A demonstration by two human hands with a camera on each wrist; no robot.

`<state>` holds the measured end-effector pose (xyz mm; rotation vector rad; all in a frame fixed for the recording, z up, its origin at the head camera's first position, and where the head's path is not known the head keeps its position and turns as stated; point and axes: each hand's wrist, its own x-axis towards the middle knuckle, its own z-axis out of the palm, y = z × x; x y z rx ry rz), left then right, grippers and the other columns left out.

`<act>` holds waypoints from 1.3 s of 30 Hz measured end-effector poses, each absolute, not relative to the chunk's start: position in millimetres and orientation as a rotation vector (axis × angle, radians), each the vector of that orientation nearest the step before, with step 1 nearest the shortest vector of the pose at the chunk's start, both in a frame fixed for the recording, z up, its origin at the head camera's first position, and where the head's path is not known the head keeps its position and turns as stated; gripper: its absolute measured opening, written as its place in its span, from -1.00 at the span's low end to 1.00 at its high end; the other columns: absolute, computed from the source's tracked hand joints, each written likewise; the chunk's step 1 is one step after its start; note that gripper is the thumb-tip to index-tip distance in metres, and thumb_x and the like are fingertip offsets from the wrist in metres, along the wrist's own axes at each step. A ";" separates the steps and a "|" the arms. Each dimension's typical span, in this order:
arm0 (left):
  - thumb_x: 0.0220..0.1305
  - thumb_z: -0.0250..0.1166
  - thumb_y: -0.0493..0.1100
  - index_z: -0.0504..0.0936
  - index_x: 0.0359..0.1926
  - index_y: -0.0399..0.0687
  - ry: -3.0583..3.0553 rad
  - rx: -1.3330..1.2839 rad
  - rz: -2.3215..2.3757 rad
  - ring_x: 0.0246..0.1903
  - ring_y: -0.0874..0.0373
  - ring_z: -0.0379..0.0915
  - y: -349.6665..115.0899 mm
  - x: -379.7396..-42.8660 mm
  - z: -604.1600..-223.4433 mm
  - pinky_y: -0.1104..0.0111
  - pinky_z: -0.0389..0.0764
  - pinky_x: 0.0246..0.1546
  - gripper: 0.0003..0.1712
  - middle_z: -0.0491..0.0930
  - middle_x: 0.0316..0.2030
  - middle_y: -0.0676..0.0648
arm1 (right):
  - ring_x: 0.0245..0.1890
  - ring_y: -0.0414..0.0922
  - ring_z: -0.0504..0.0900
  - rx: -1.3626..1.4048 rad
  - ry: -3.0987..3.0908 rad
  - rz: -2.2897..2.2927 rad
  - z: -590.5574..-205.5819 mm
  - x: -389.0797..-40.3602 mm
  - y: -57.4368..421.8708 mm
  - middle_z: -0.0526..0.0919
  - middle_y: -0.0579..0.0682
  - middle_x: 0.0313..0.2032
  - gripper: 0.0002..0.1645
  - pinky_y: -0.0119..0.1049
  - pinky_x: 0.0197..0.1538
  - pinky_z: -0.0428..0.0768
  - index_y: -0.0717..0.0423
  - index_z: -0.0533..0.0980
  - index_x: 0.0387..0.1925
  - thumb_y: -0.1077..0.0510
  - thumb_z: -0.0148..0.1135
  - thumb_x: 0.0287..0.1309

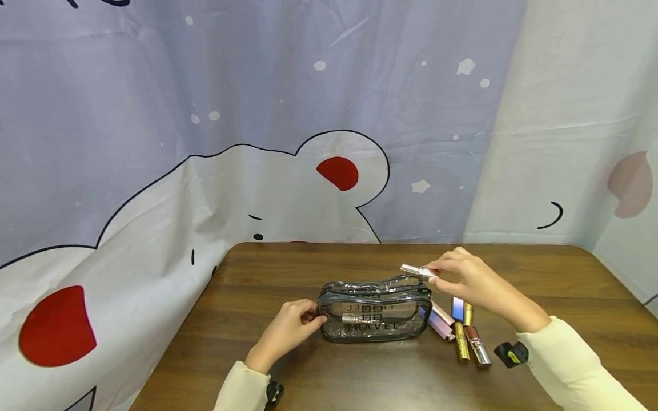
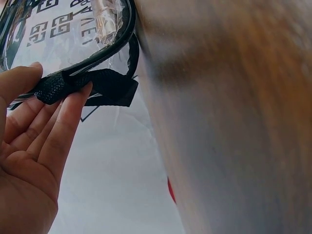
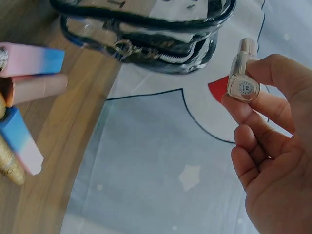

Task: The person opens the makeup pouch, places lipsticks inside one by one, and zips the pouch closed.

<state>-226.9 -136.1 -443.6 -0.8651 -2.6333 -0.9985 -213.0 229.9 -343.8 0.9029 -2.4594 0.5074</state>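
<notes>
A clear pouch (image 1: pixel 370 332) with black piping and the word TRAVEL stands on the table. Inside it lies a silver-and-clear lipstick tube (image 1: pixel 352 318). At the pouch's left end my left hand (image 1: pixel 289 330) pinches a black fabric tab (image 2: pixel 63 87) between thumb and fingers. Above the pouch's right end, my right hand (image 1: pixel 465 277) holds a similar lipstick tube (image 3: pixel 242 73) between thumb and fingers, its round labelled base facing the right wrist camera. A zipper pull (image 3: pixel 126 48) shows at the pouch's end. Whether the zipper is fully undone I cannot tell.
Right of the pouch lie several more tubes: a gold lipstick (image 1: pixel 461 342), a red-and-silver one (image 1: pixel 478 348), a pink-and-blue one (image 3: pixel 34 60) and a rose one (image 3: pixel 41 88). The wooden table (image 1: pixel 277 262) ends at a printed curtain (image 1: pixel 437 114).
</notes>
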 end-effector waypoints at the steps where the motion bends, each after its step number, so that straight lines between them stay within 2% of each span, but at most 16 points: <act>1: 0.12 0.29 -0.11 0.58 -0.40 -0.01 -2.634 -0.864 -0.996 -0.50 0.42 0.40 -136.0 -226.7 -443.4 0.55 0.48 -0.49 -0.90 0.50 -0.46 0.15 | -0.33 -0.27 0.39 0.916 -2.463 0.516 -343.0 -212.6 227.8 0.61 -0.19 -0.36 -0.79 -0.36 -0.34 0.39 0.08 0.62 -0.29 0.21 0.32 -0.08; 10: 0.13 0.28 -0.10 0.57 -0.41 -0.01 -2.636 -0.862 -0.994 -0.50 0.42 0.40 -136.1 -226.2 -443.1 0.54 0.48 -0.49 -0.90 0.51 -0.46 0.14 | -0.29 -0.28 0.42 1.036 -2.505 0.598 -340.5 -211.8 206.6 0.62 -0.19 -0.30 -0.75 -0.38 -0.30 0.43 0.06 0.62 -0.24 0.14 0.33 -0.05; 19: 0.13 0.28 -0.10 0.57 -0.42 -0.01 -2.640 -0.856 -1.006 -0.49 0.41 0.41 -135.2 -225.8 -442.7 0.54 0.49 -0.48 -0.90 0.51 -0.46 0.13 | -0.24 -0.22 0.41 1.177 -2.526 0.526 -342.1 -214.6 194.6 0.59 -0.14 -0.28 -0.76 -0.31 -0.21 0.44 0.11 0.60 -0.20 0.15 0.24 0.04; 25: 0.13 0.28 -0.11 0.58 -0.40 -0.01 -2.652 -0.851 -1.016 -0.48 0.41 0.42 -136.1 -224.9 -441.3 0.54 0.50 -0.47 -0.91 0.51 -0.45 0.14 | -0.23 -0.21 0.40 1.177 -2.568 0.504 -343.1 -216.3 191.5 0.57 -0.14 -0.27 -0.74 -0.29 -0.19 0.43 0.12 0.59 -0.17 0.16 0.21 0.07; 34: 0.14 0.27 -0.10 0.58 -0.40 -0.01 -2.661 -0.849 -1.044 -0.47 0.40 0.43 -137.3 -224.8 -441.6 0.54 0.50 -0.46 -0.90 0.52 -0.44 0.14 | -0.34 -0.25 0.32 1.187 -2.557 0.455 -343.3 -216.4 190.4 0.53 -0.16 -0.34 -0.75 -0.36 -0.29 0.34 0.15 0.60 -0.18 0.19 0.21 0.06; 39: 0.14 0.27 -0.10 0.58 -0.40 -0.03 -2.664 -0.843 -1.043 -0.47 0.39 0.44 -138.3 -224.2 -441.5 0.53 0.50 -0.45 -0.89 0.53 -0.45 0.12 | -0.32 -0.27 0.26 1.137 -2.657 0.438 -341.1 -213.8 188.9 0.49 -0.19 -0.33 -0.71 -0.34 -0.25 0.28 0.13 0.59 -0.13 0.16 0.18 0.09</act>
